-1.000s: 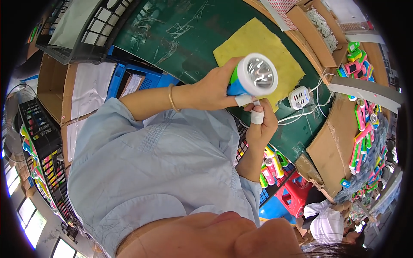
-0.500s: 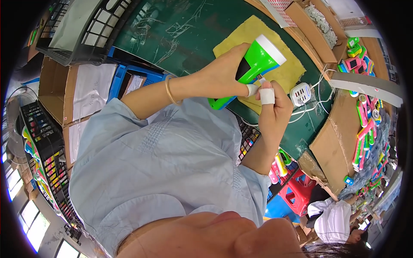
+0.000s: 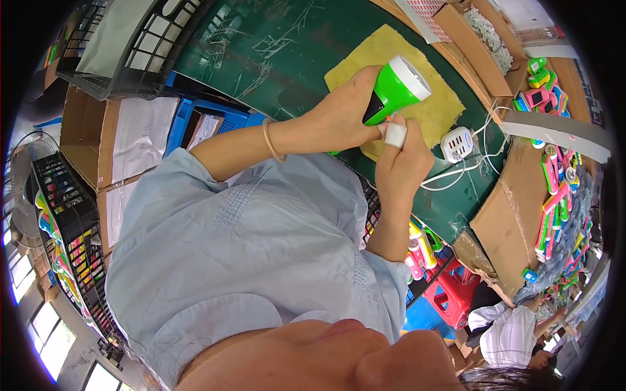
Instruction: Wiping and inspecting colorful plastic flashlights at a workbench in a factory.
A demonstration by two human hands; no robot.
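My left hand (image 3: pixel 339 114) is wrapped round a green flashlight (image 3: pixel 394 98) with a white head and a dark side panel. The head points up and to the right, over a yellow cloth (image 3: pixel 440 98) on the green table. At the flashlight's lower side my right hand (image 3: pixel 405 159) is closed in a pinch, with white tape (image 3: pixel 396 135) round a finger. A small plug is in that pinch, mostly hidden by the fingers now. A white cable (image 3: pixel 447 174) runs behind the right wrist from near a white multi-port charger (image 3: pixel 456 144).
A cardboard box of small whitish parts (image 3: pixel 486 39) stands at the far right. Beyond a cardboard sheet (image 3: pixel 512 208) lie many colourful flashlights (image 3: pixel 554 202). A black crate (image 3: pixel 140 52) is at the far left, near a blue crate (image 3: pixel 228 120). Another person (image 3: pixel 508 335) works at lower right.
My right hand has turned and closed in against the flashlight's side, covering the plug's metal tip that showed before. The flashlight has tilted slightly, its head showing more of its front.
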